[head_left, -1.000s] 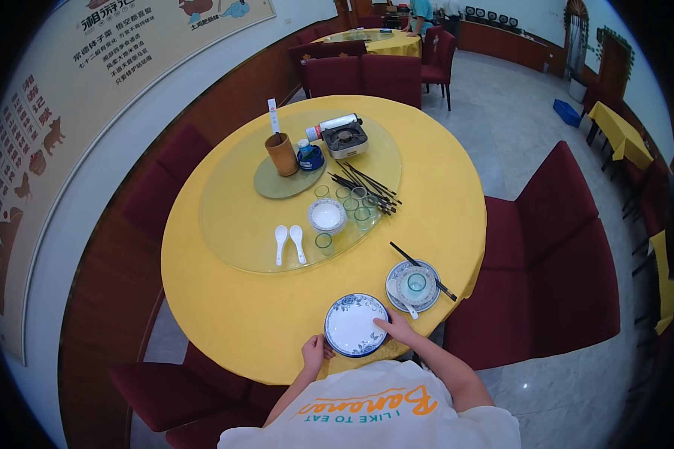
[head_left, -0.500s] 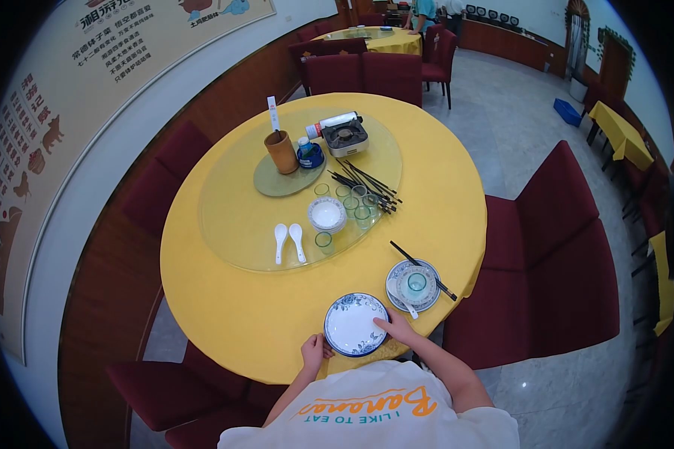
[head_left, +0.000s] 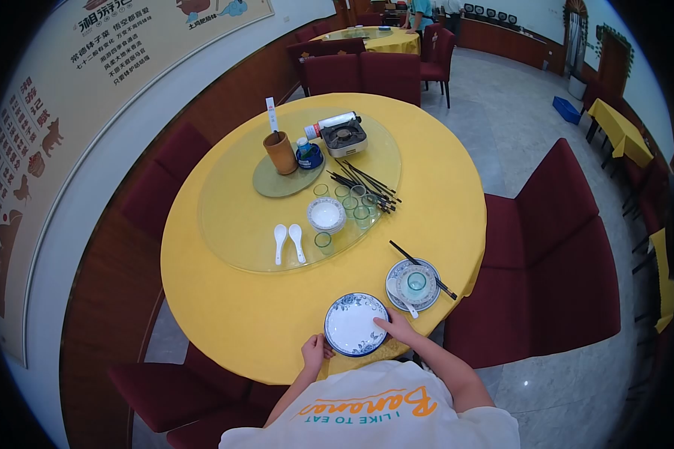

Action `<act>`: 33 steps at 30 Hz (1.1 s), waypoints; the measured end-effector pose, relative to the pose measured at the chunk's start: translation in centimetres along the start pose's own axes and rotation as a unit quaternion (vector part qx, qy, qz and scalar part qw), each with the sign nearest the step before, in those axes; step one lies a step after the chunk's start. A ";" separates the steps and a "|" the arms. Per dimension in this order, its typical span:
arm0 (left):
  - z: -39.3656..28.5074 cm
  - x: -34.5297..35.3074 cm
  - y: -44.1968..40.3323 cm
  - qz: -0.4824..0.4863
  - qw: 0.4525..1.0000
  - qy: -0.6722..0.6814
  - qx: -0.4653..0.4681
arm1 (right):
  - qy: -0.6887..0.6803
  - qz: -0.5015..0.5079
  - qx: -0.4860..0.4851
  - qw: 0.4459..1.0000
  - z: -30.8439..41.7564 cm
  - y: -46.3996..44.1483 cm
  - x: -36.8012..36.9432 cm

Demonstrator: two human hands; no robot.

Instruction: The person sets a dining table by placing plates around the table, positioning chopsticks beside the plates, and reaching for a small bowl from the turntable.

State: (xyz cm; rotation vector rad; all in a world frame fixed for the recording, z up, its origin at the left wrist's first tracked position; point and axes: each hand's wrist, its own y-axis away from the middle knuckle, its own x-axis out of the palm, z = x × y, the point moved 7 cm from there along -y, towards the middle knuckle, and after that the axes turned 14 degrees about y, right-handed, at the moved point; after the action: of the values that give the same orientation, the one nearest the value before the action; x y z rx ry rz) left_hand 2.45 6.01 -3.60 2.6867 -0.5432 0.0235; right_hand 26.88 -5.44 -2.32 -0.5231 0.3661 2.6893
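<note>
**Yellow-draped round table (head_left: 217,314), a blue-patterned plate (head_left: 350,325) at its near edge**

White and glossy, the plate lies close to the person's body; its thick blue rim leaves unclear whether others are stacked beneath. The right hand (head_left: 398,327) grips its right side, thumb over the glazed face and other fingers mostly hidden, probably to steady it. The left hand (head_left: 314,352) has its fingers curled beside the opposite rim; whether they grip it cannot be told.

Beyond the right hand, a small plate (head_left: 425,307) carries a patterned bowl (head_left: 427,293) with a greenish glass (head_left: 416,281) inside, nested perhaps to save room. A white spoon (head_left: 412,310) and slim black chopsticks (head_left: 402,253) rest against this set.

Farther out, a smooth glass turntable (head_left: 228,236) bears two white spoons (head_left: 280,243), a bowl stack (head_left: 326,215), clear tumblers (head_left: 362,217), loose chopsticks (head_left: 365,179), a cylindrical brown holder (head_left: 280,155) and a boxy stove (head_left: 346,142), seemingly grouped for sharing. Padded maroon chairs (head_left: 565,254) stand around.
</note>
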 end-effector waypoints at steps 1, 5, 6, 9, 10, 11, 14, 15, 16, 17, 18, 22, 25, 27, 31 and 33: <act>0.0 0.0 0.0 -0.001 1.000 0.001 0.000 | 0.000 -0.001 0.000 1.000 -0.1 0.0 0.0; -0.4 0.2 0.2 0.002 1.000 -0.002 0.000 | 0.005 -0.004 -0.001 1.000 -0.1 0.0 0.0; -0.3 0.2 0.3 0.003 1.000 0.001 -0.002 | 0.005 -0.002 -0.001 1.000 0.1 0.0 -0.1; -0.2 0.1 0.2 0.008 1.000 0.006 -0.002 | 0.002 0.017 0.032 0.999 0.6 0.3 -0.3; -0.1 0.1 0.1 0.011 1.000 0.006 -0.001 | 0.000 0.025 0.048 0.999 0.7 0.4 -0.4; 0.1 0.0 0.0 0.014 1.000 0.007 -0.001 | 0.000 0.027 0.049 0.998 0.7 0.4 -0.3; 0.4 0.0 -0.1 0.021 1.000 0.005 0.003 | -0.001 0.030 0.049 0.998 0.9 0.4 -0.4; 0.4 0.0 -0.1 0.018 1.000 0.009 0.001 | -0.002 0.031 0.050 0.998 1.3 0.6 -0.6; 0.3 0.0 -0.1 0.016 1.000 0.013 -0.001 | -0.004 0.031 0.050 0.998 1.6 0.7 -0.7; 0.3 0.0 0.0 0.013 1.000 0.017 -0.004 | -0.003 0.030 0.048 0.998 1.5 0.7 -0.7; 0.2 0.0 0.0 0.013 1.000 0.015 -0.002 | -0.003 0.029 0.046 0.998 1.5 0.7 -0.6; 0.0 0.1 0.2 0.013 1.000 0.009 0.000 | -0.019 0.035 0.049 0.998 1.6 0.8 -0.6; 0.1 0.1 0.2 0.015 1.000 0.009 0.000 | -0.018 0.031 0.043 0.998 1.6 0.8 -0.6; 0.1 0.1 0.1 0.015 1.000 0.008 -0.001 | -0.018 0.030 0.042 0.998 1.3 0.7 -0.5; 0.3 0.0 0.0 0.017 1.000 0.008 -0.001 | -0.016 0.032 0.051 0.998 1.1 0.7 -0.4; 0.3 0.0 0.0 0.019 1.000 0.009 0.001 | -0.014 0.038 0.058 0.997 1.6 0.9 -0.6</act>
State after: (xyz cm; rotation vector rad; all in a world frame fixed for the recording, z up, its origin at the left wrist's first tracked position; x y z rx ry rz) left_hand 2.41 5.87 -3.85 2.6746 -0.5877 0.0585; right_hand 26.58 -5.91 -0.47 -0.4443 0.5405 2.7236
